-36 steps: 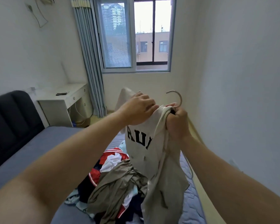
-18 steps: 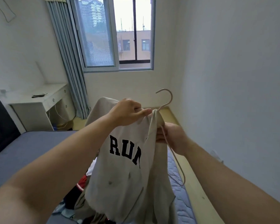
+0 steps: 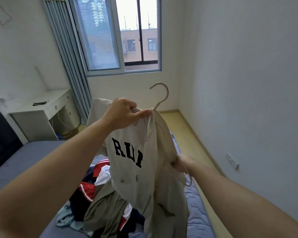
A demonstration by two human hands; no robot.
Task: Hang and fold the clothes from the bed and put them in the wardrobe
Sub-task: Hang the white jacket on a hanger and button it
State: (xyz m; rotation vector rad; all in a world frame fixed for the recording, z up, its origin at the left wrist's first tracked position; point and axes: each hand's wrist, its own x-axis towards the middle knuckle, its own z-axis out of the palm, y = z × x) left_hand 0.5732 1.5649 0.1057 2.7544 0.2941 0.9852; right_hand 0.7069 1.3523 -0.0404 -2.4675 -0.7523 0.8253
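A beige shirt (image 3: 141,169) with black letters hangs in the air over the bed. My left hand (image 3: 123,114) pinches its collar at the base of a pale hanger (image 3: 161,97), whose hook sticks up above the neck. My right hand (image 3: 181,163), blurred, grips the shirt's right shoulder lower down, where the hanger's end pokes out below it. A pile of clothes (image 3: 100,200) in red, white, navy and olive lies on the grey-blue bed (image 3: 24,160) beneath the shirt.
A white desk (image 3: 41,109) stands at the left by blue-grey curtains (image 3: 67,57) and a window (image 3: 120,35). A dark headboard (image 3: 0,140) is at the far left. A white wall (image 3: 248,83) runs along the right, with a strip of wooden floor (image 3: 187,140) beside the bed.
My right hand has slid from the collar down along the shirt's right shoulder. The left hand stays at the neck, and the hanger hook now stands clear above it.
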